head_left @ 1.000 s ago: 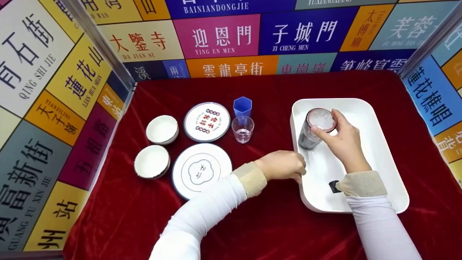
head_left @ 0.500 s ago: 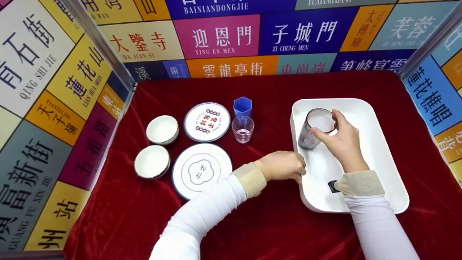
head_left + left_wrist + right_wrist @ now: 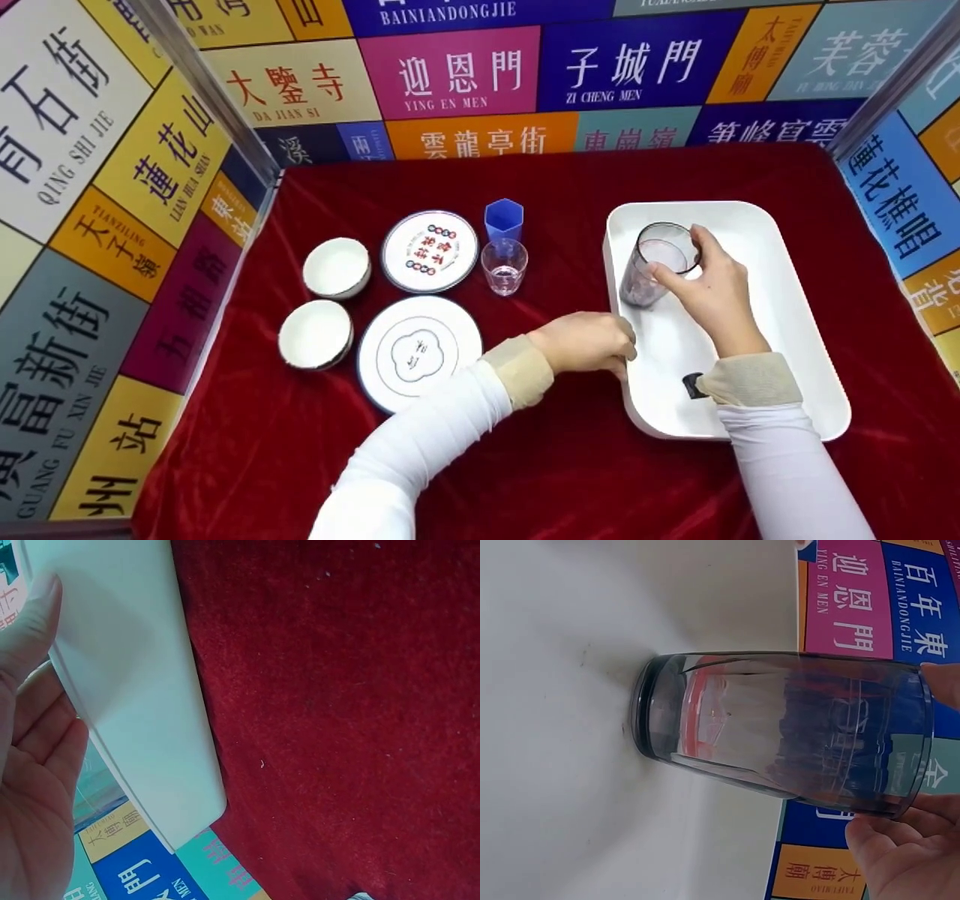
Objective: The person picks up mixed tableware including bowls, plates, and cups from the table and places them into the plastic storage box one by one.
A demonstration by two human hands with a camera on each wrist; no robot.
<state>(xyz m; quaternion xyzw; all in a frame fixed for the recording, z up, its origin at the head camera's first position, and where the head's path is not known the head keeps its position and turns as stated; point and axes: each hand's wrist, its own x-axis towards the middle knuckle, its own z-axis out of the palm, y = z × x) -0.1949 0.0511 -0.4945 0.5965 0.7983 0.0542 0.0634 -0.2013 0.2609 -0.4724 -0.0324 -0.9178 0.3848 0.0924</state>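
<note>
Right of centre in the head view, a smoky drinking glass (image 3: 646, 276) stands toward the upper left of a white tray (image 3: 780, 315), close to its left wall. From where I stand, it sits just up and left of the person's right hand (image 3: 709, 292), which holds it near the rim, thumb on one side and fingers on the other, spread as wide as the glass. Something pinkish shows through the glass near its base; I can't tell what. Lower and left of the glass, the left hand (image 3: 589, 343) grips the tray's left edge, fingers bent over it and thumb against the outside wall. Well apart, left of centre, two bowls (image 3: 315, 335) sit beside two plates (image 3: 430, 252), with a clear cup (image 3: 505, 268) and a blue cup (image 3: 503, 218) nearby on red cloth (image 3: 547, 465).
</note>
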